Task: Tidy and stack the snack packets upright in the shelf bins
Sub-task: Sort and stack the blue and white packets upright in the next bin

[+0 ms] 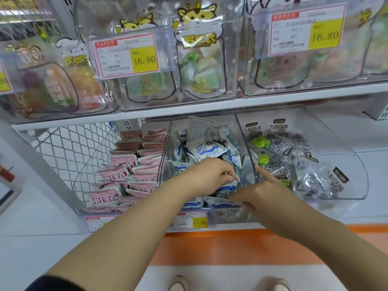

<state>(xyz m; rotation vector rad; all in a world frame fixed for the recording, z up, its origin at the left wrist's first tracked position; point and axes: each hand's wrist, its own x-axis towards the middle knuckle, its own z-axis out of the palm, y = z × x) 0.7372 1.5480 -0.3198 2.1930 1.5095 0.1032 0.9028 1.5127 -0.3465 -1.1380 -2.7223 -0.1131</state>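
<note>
Blue-and-white packets point(206, 151) lie jumbled in the middle clear bin point(165, 154), most flat or tilted, one upright at the back. The left hand point(207, 175) reaches in, its fingers point(227, 172) curled round a packet near the front. The right hand point(262, 192) is just beside them, index finger stretched along the bin's right wall; its grasp is blurred and cannot be told. Left of the fingers lie pink packets point(117, 175); right of them, dark plum packets point(294, 156). Suggested technique: lift one packet clear, turn it edge-down, and seat it against the rear row while the other hand props that row.
</note>
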